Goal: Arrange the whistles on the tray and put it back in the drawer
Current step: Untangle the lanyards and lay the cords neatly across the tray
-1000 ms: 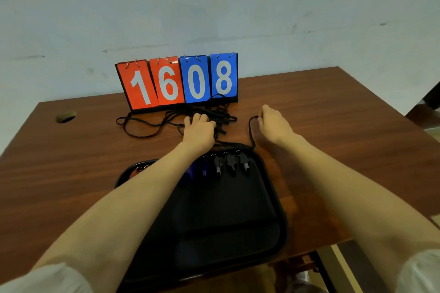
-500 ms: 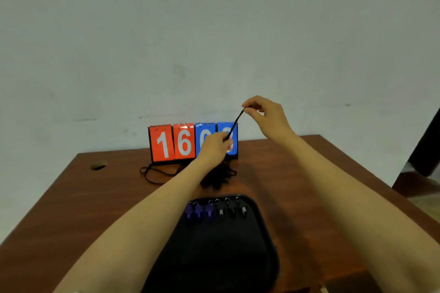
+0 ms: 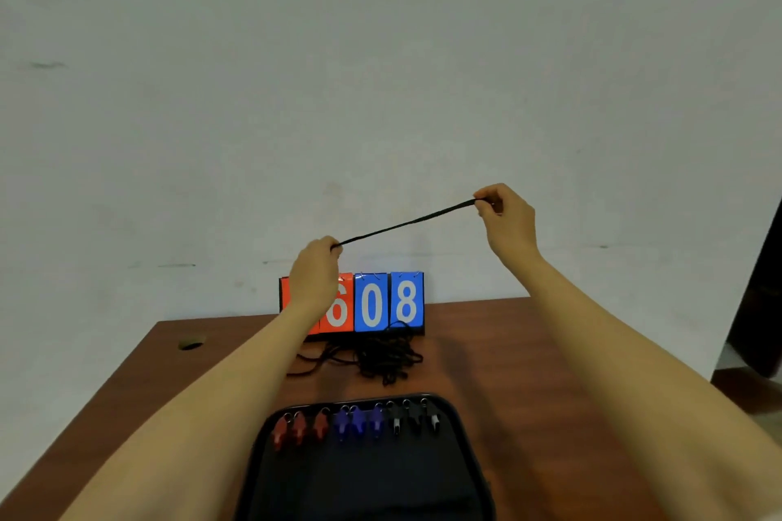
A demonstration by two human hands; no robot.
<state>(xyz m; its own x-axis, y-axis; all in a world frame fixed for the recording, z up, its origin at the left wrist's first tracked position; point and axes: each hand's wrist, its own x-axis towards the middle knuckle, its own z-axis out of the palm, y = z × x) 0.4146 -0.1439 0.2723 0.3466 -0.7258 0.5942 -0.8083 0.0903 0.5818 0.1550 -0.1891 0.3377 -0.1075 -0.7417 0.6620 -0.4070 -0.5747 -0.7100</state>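
fingers [image 3: 331, 244] of left hand [image 3: 315, 275] and right hand [image 3: 508, 220] pinch a taut black cord [image 3: 406, 223]; tray [image 3: 467, 431] holds nine whistles [image 3: 359, 421].

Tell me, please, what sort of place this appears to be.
Probably a sports equipment room or office, though only a plain wall and wooden table show. A flip scoreboard stands on the table, red, blue and black whistles line a black tray, and whistle lanyards lie heaped between them.

Plain room: wooden desk [image 3: 508, 351], bare wall [image 3: 381, 55], scoreboard [image 3: 389, 302]
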